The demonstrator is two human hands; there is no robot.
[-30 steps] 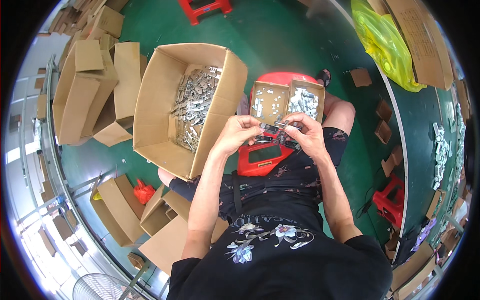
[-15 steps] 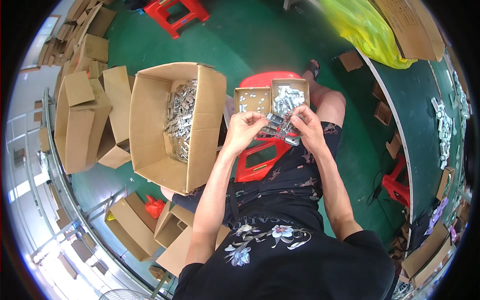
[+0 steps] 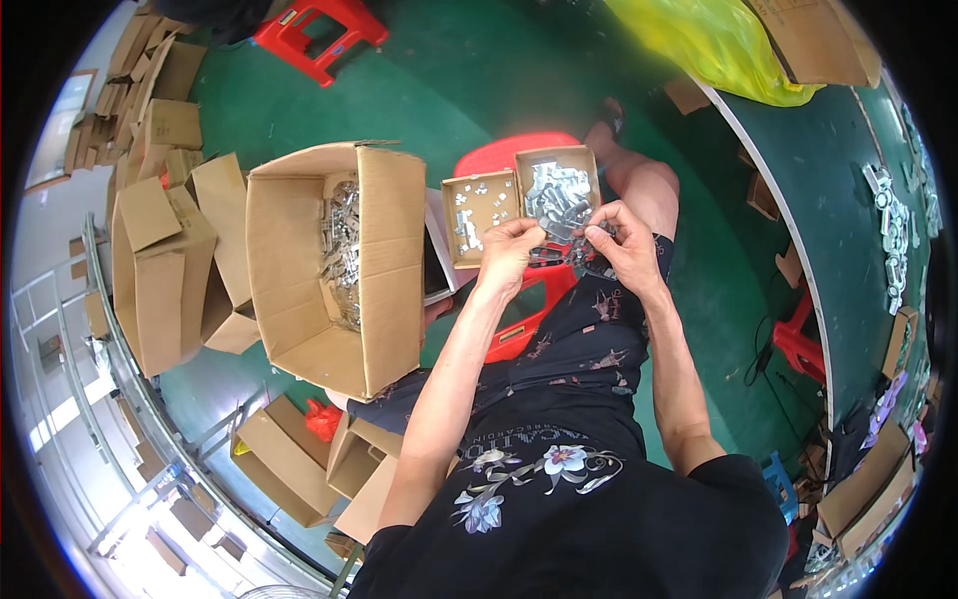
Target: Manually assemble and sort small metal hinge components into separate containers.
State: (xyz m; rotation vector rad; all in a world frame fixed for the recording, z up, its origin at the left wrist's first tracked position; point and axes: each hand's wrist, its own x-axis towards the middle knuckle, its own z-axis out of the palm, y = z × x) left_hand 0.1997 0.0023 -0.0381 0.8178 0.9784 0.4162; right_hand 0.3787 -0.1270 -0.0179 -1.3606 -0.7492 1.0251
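My left hand is closed, thumb and forefinger pinching a small shiny metal part at the near edge of a small cardboard box. That box holds a heap of flat silver metal parts. Close by on the right, my right hand is closed around several linked or bunched metal parts, partly hidden by its fingers. The exact shape of the pieces is too small to tell. Left of the heap, a second small box has tiny metal bits scattered on its bottom.
A red plastic stool stands under the two small boxes. A large open carton with many metal parts is at my left. Beyond it are more cartons. A green-topped table runs along the right; another red stool stands far off.
The whole view has shifted slightly, with the boxes now further left. My hands have moved a little rightward relative to the small boxes, still holding metal parts close together.
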